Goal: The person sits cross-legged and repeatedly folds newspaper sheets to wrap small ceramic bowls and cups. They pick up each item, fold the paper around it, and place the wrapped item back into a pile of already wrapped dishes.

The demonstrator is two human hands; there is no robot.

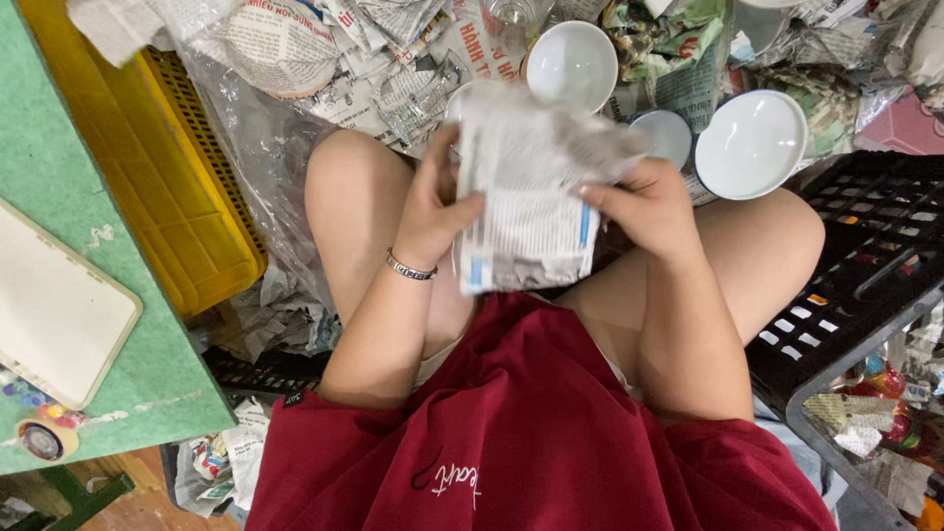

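Both my hands hold a bundle wrapped in newspaper (526, 197) above my lap. My left hand (438, 202) grips its left side, with a bracelet on the wrist. My right hand (644, 202) grips its right side with fingers pressed on the paper. What is inside the wrapping is hidden. Three white bowls lie on the floor beyond: one (572, 64) at top centre, a wider one (752, 143) to the right, and a smaller one (664, 133) between them.
A yellow plastic crate (172, 187) stands at the left beside a green table (59, 167) carrying a white tablet (54, 310). A black crate (865, 256) sits at the right. Crumpled newspaper (324, 49) and clear plastic cover the floor ahead.
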